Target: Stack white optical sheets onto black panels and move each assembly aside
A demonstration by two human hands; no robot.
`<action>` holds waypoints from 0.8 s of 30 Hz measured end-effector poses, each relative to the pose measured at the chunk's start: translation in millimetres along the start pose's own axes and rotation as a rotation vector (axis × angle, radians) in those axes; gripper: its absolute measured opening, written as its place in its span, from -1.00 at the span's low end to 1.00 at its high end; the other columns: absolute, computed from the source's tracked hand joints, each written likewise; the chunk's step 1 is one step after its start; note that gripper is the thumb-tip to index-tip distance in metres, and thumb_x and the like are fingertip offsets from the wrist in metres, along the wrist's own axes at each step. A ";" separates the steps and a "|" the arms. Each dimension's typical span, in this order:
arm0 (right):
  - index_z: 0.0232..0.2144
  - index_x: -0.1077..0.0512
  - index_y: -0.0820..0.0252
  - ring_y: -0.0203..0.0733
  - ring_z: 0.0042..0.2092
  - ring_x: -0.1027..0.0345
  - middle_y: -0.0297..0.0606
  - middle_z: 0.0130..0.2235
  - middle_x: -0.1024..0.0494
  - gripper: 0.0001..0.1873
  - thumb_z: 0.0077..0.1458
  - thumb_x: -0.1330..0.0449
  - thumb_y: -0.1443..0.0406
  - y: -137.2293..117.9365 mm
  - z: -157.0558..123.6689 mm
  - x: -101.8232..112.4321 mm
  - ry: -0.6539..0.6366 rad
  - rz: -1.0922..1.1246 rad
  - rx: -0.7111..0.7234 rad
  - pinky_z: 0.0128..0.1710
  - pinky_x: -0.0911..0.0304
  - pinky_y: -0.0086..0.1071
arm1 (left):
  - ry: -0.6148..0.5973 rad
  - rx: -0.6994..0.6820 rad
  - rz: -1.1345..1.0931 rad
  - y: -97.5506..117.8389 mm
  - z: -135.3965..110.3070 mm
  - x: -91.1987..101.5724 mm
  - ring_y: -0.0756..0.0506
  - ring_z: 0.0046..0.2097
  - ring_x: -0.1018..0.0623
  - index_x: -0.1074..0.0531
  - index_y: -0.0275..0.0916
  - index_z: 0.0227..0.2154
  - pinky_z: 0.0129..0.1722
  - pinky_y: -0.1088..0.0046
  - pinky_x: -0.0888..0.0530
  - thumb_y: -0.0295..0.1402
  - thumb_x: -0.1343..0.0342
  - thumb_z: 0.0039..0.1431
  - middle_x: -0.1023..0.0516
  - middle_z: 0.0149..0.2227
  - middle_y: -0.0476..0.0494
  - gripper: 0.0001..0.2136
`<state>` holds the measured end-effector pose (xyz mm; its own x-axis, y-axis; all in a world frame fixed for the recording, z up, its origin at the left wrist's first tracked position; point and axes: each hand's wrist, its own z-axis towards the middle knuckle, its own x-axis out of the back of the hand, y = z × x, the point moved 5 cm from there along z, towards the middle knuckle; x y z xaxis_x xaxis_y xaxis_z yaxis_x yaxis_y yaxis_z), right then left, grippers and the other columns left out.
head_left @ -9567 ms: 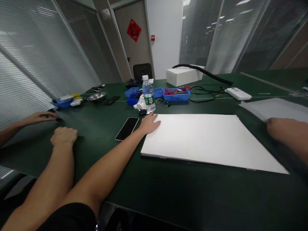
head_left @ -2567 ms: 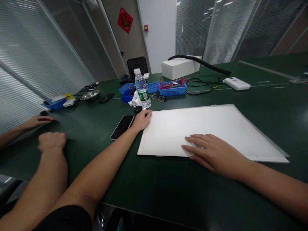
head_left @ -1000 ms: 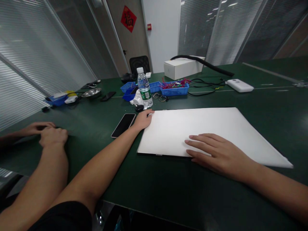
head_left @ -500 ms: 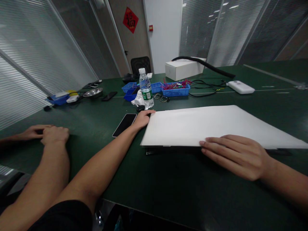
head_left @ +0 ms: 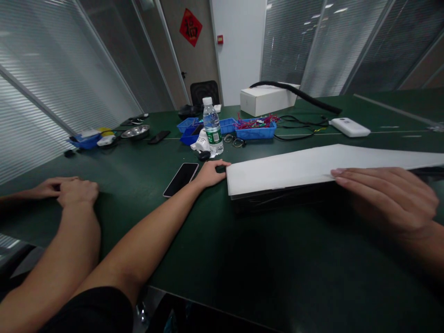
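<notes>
A large white sheet [head_left: 287, 169] with a dark layer under it lies before me, its near edge raised off the table. My right hand [head_left: 391, 196] grips that near edge on the right side, fingers straight on top; the thumb is hidden beneath. At the far left corner of the sheet, my left hand [head_left: 210, 173] rests on the table, index finger and thumb apart, their tips at the corner. Just left of it lies a phone [head_left: 181, 180] with a dark screen. A black computer mouse [head_left: 204, 156] sits behind that hand.
A water bottle [head_left: 212, 127] stands behind the mouse, near glasses [head_left: 236, 141] and a blue tray [head_left: 255, 132] of red wires. Farther back are a white box [head_left: 267, 101] and a white device [head_left: 349, 127]. Another person's hands [head_left: 74, 189] rest on the table at left.
The white sheet has shifted right and its near edge has risen, showing more of the dark layer. My right hand has moved up and right with it; my left hand has moved slightly right.
</notes>
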<state>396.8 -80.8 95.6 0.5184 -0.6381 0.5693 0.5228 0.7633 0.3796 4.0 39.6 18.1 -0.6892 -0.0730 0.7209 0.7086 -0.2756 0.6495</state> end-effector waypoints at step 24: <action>-0.05 -0.35 0.14 -0.06 0.07 -0.43 -0.07 -0.04 -0.56 -0.79 0.28 -0.21 0.29 30.5 -32.1 -19.7 -0.005 -0.155 -0.424 0.15 -0.27 -0.02 | 0.015 -0.183 0.091 7.5 0.0 -0.1 -0.26 0.08 -0.64 -0.68 -0.01 -0.09 0.42 -0.11 -0.07 -0.21 -0.29 0.21 -0.71 -0.01 -0.05 -0.77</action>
<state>424.3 -48.2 72.6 0.4094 -0.7403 0.5333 0.8254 0.5495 0.1292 9.4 37.6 22.9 -0.6266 -0.1197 0.7701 0.7299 -0.4365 0.5260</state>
